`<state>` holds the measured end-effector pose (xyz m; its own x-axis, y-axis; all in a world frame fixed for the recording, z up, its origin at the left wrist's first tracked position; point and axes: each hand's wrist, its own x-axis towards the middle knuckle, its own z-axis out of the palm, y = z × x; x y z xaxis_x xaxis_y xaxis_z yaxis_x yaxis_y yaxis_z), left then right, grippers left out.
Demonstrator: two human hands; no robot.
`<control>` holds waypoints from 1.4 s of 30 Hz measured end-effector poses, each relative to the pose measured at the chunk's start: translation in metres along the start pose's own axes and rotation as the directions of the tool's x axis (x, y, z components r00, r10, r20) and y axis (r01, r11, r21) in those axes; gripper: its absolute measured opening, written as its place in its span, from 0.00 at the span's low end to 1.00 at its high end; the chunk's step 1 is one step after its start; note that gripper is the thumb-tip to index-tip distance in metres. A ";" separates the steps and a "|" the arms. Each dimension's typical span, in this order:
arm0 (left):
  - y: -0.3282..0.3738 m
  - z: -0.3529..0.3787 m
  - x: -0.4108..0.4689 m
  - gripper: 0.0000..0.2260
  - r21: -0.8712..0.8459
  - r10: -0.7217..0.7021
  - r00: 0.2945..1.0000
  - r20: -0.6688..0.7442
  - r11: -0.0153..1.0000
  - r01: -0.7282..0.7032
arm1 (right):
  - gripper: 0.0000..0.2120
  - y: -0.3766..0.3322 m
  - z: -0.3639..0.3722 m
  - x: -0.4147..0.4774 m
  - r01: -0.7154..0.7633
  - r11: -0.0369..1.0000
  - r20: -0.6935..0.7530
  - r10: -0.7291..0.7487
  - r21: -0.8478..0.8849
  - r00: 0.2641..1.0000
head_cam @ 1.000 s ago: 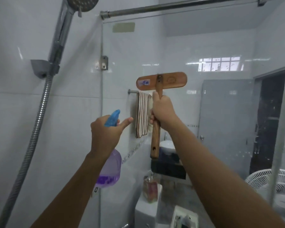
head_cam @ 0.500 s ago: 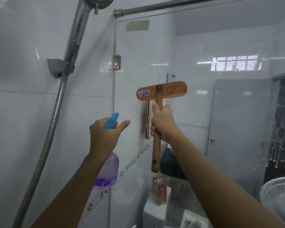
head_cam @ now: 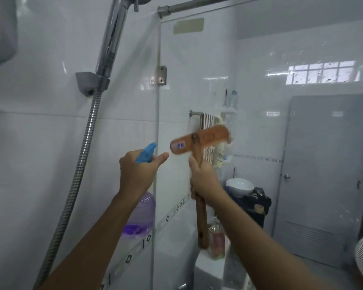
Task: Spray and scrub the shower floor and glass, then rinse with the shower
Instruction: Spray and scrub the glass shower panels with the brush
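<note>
White-tiled stall, glass panel (head_cam: 197, 91) ahead. Right hand (head_cam: 203, 181) fingers wrapped round wooden brush (head_cam: 199, 141), head against glass. Left hand (head_cam: 137, 172) clasps spray bottle (head_cam: 142, 214), thumb extended. Advise flat bristle contact, overlapping strokes.

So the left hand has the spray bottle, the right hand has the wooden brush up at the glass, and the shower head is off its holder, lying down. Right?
Not quite. The head view shows the shower head seated in its wall holder, hose hanging below. The rest holds: left hand grips the spray bottle, right hand holds the wooden brush up at the glass.
</note>
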<state>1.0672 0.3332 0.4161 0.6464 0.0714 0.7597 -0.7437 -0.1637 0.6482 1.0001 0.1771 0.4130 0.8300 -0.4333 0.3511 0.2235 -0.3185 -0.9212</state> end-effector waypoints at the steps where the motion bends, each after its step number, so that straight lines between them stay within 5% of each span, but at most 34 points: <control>1: 0.001 0.001 0.000 0.19 -0.008 0.002 1.000 0.002 1.000 -0.002 | 0.16 -0.024 -0.001 0.014 0.042 0.999 -0.023 -0.042 0.002 0.999; 6: 0.005 0.000 -0.001 0.19 -0.028 0.016 1.000 -0.016 0.999 -0.016 | 0.15 -0.098 -0.003 0.050 0.116 0.986 -0.065 -0.108 0.120 0.992; 14: -0.004 -0.010 -0.002 0.21 -0.001 -0.060 0.998 0.023 0.998 0.060 | 0.14 0.021 -0.002 -0.014 0.001 1.000 -0.004 -0.001 -0.012 1.000; 23: -0.008 -0.013 0.004 0.18 -0.031 0.026 0.999 -0.018 0.999 -0.027 | 0.18 -0.096 0.013 0.069 0.229 0.967 -0.118 -0.242 -0.114 0.963; 26: -0.012 -0.011 -0.002 0.17 -0.022 0.027 0.999 -0.033 0.999 -0.028 | 0.17 -0.030 0.022 0.046 0.242 0.950 -0.131 -0.270 -0.196 0.954; 32: -0.026 -0.010 -0.020 0.15 -0.010 0.072 0.996 -0.051 0.997 -0.073 | 0.14 0.116 0.032 -0.051 -0.023 0.967 -0.055 0.010 -0.254 0.998; 42: -0.033 0.002 -0.039 0.15 -0.009 0.066 0.998 -0.003 0.998 -0.066 | 0.19 -0.054 0.021 0.058 0.163 0.980 -0.103 -0.175 -0.111 0.979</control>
<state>1.0666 0.3340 0.3648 0.5952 0.0634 0.8011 -0.7865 -0.1588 0.5969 1.0464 0.1868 0.4797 0.7210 -0.4558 0.5219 0.2980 -0.4761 -0.8274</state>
